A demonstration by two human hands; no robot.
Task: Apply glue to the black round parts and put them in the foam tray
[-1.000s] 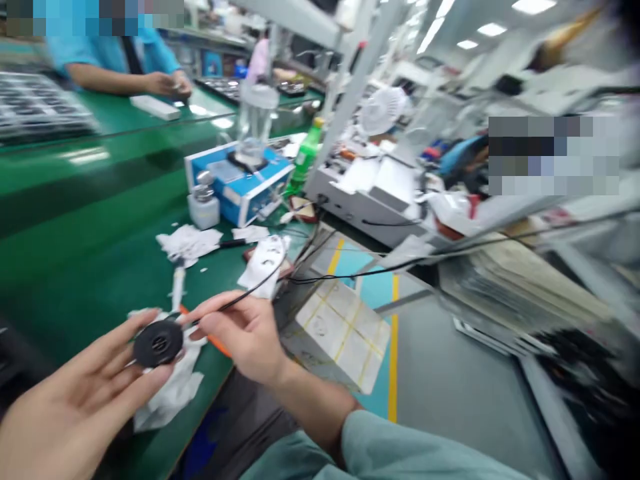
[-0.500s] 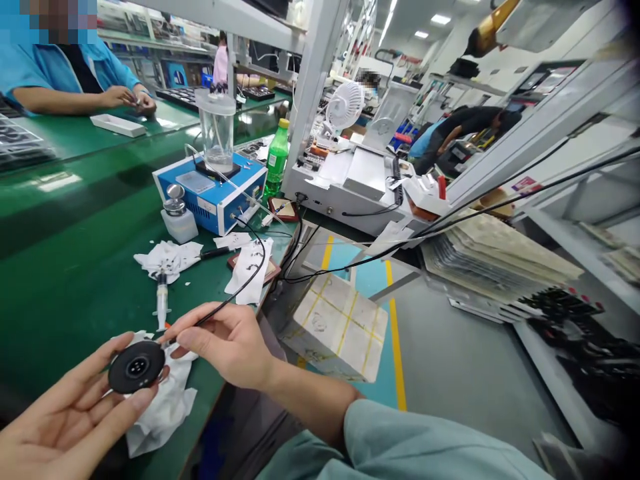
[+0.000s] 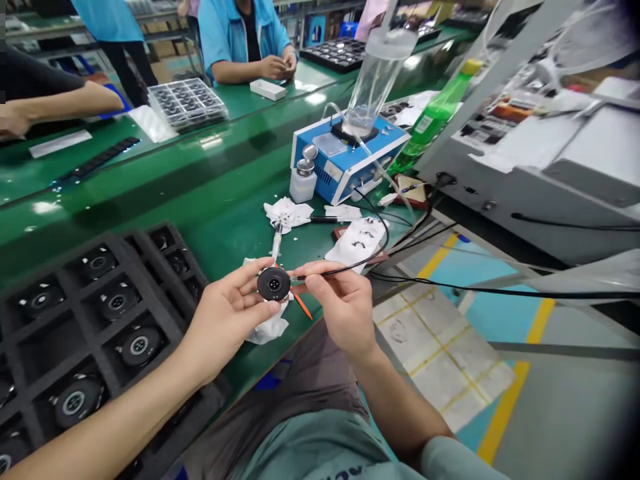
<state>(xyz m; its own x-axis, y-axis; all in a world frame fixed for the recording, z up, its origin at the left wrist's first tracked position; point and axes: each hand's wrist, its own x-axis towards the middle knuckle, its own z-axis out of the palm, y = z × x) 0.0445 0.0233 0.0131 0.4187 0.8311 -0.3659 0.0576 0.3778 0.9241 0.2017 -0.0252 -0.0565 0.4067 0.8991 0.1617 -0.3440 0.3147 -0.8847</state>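
Here, disc (image 3: 274, 284) between left fingers (image 3: 247, 272)

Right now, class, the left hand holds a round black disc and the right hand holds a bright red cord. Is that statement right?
Not quite: the cord is black, not red, as the head view shows. The left hand does hold the round black disc, and the right hand holds the cord.

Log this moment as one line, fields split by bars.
left hand: holds round black disc | right hand: pinches black cord, end near disc edge, contact unclear | nearby: syringe beyond disc, foam tray at left
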